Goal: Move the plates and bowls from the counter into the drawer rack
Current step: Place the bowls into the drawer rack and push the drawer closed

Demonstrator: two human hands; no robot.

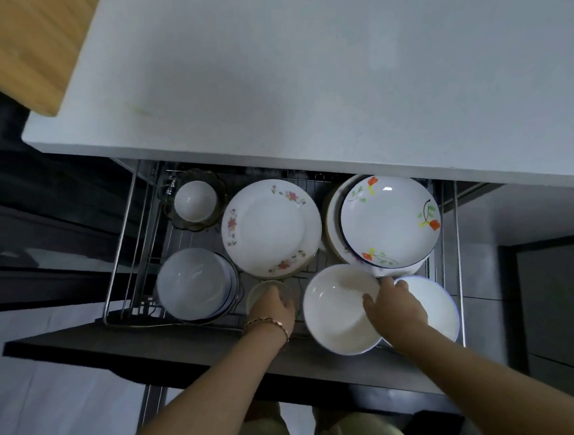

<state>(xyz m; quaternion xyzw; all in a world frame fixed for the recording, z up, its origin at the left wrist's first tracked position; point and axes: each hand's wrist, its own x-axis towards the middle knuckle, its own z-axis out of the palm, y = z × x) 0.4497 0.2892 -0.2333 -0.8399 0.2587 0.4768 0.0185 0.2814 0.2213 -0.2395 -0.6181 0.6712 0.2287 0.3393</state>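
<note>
The wire drawer rack [122,237] is pulled out under the white counter [302,78]. My left hand [274,309] grips a small pale bowl [262,293] at the rack's front middle. My right hand [394,306] holds the rim of a large white bowl [337,311], thumb inside, at the front right, over a blue-rimmed white dish [433,303]. Behind them lie a pink-flowered plate [269,227] and an orange-flowered plate [390,219] on a stack. A stack of white bowls [191,283] sits at the left, and a small white bowl [195,200] rests in a dark glass dish at the back left.
The drawer's dark front panel [151,344] runs across below my hands. A wooden board [15,50] lies at the counter's far left corner. Dark cabinet fronts [560,299] stand to the right. My legs show at the bottom of the view.
</note>
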